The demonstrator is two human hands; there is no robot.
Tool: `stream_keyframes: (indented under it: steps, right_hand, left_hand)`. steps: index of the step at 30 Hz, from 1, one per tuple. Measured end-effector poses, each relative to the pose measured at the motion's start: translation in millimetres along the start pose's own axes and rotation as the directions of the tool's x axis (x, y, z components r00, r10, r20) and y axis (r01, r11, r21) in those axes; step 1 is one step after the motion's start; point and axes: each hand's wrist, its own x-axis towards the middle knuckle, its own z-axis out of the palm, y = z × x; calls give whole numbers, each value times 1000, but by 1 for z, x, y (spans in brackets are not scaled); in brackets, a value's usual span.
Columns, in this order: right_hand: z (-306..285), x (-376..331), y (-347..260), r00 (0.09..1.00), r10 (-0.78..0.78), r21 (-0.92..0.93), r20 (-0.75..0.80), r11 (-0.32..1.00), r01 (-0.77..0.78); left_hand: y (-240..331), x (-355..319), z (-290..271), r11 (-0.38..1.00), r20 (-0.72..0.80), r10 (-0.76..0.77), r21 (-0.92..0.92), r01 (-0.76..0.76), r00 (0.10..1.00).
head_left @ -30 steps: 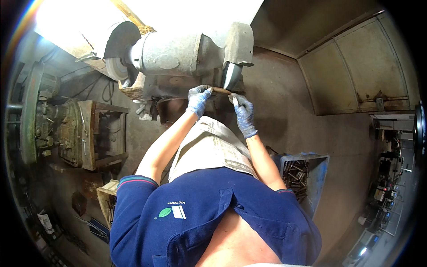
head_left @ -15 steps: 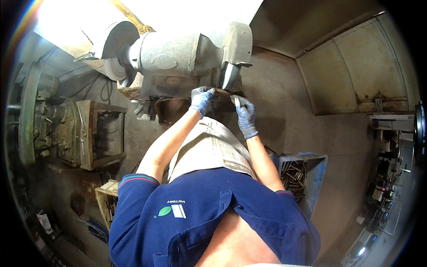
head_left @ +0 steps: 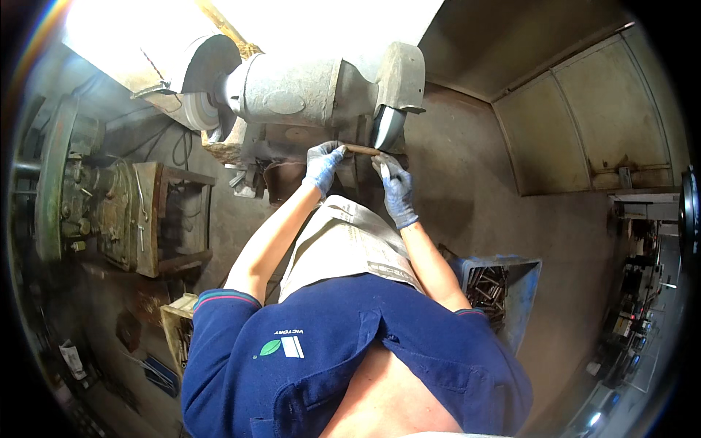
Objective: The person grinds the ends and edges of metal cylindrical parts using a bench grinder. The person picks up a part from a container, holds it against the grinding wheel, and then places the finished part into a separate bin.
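Observation:
A short brown metal rod [head_left: 361, 150] lies nearly level across the gap between my gloved hands. My left hand [head_left: 323, 166] is closed on its left end, thumb and fingers pinching it. My right hand [head_left: 395, 187] pinches the right end, close below the right wheel [head_left: 390, 128] of a grey bench grinder [head_left: 288, 91]. Whether the rod touches the wheel cannot be made out. Both gloves are grey and blue.
A blue crate [head_left: 522, 299] of several metal rods stands at my right, a pale crate [head_left: 179, 328] at my left. The grinder's white left wheel [head_left: 198, 111] is exposed. A greenish machine [head_left: 87, 204] stands far left; metal panels [head_left: 584, 117] rise at right.
My right hand has shifted a little left, and the rod now shows more plainly between both hands. The whole view has moved slightly, so the grinder appears further right.

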Motion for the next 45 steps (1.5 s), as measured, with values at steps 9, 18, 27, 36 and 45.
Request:
stream_keyframes:
  steps: [9,18,27,36,45]
  right_hand:
    - [-9,-48,-96,896,-439,-370,61,824,429]
    - [-8,-86,-135,858,-513,-560,-10,714,421]
    - [-41,-166,-97,899,-273,-835,-343,527,-158]
    - [-140,-220,-67,867,-53,-792,-495,438,-425]
    - [27,-106,-9,950,177,-589,257,808,8]
  left_hand:
    - [40,-80,6,973,245,213,37,-229,946]
    - [44,-91,21,872,373,365,185,-453,853]
    - [-67,-38,-63,920,713,-223,380,-99,664]
    - [-109,-74,-124,641,535,-449,751,-159,715]
    - [-85,-92,-118,600,402,-360,791,-121,842]
